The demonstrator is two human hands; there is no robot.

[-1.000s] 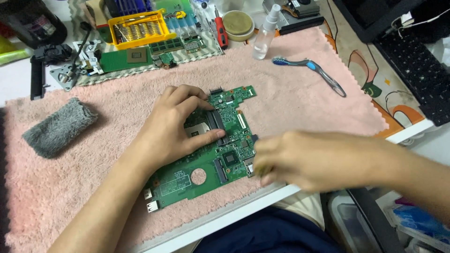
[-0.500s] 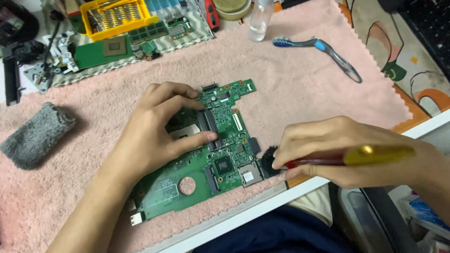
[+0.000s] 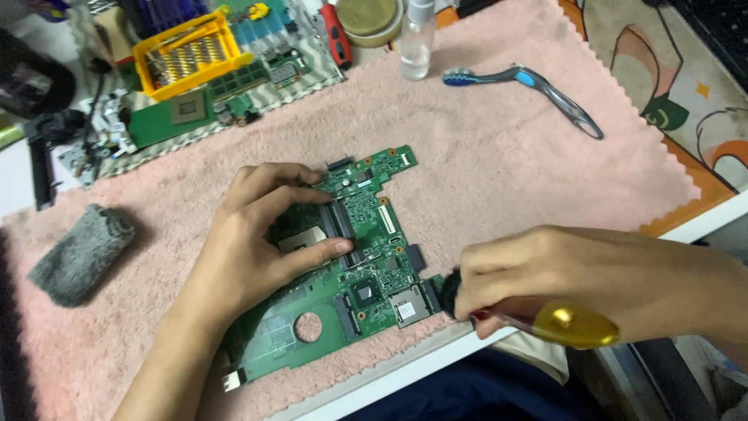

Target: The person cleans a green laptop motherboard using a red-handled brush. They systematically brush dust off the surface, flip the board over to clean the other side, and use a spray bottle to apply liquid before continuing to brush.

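The green circuit board (image 3: 335, 265) lies flat on the pink towel (image 3: 499, 164) near the front edge of the tabletop (image 3: 701, 222), its long axis running diagonally from lower left to upper right. Compared with half a second ago it sits slightly lower in view, but its place on the towel looks unchanged; the shift reads as head movement, not a move of the board.

Your left hand (image 3: 261, 245) remains pressed on the board's upper-left area, fingers spread flat, thumb along the dark slot connectors (image 3: 340, 226). It pins the board and grips nothing.

Your right hand (image 3: 538, 273) is closed around a brush (image 3: 545, 318) with a red shaft and a gold end cap. One second ago this hand was a blur at the board's right edge; half a second ago the brush was level with its dark bristles (image 3: 449, 292) just off the board. Now the bristles touch or nearly touch the board's right edge by the silver card slot (image 3: 408, 306); I cannot tell which. Judgement: brushing is just beginning at that corner, and most of the board is still to do.

Farther out: a grey cloth (image 3: 78, 253) at left, a toothbrush (image 3: 522, 90) and clear spray bottle (image 3: 417, 43) at the far side, and a yellow tray (image 3: 187, 51) among spare boards.
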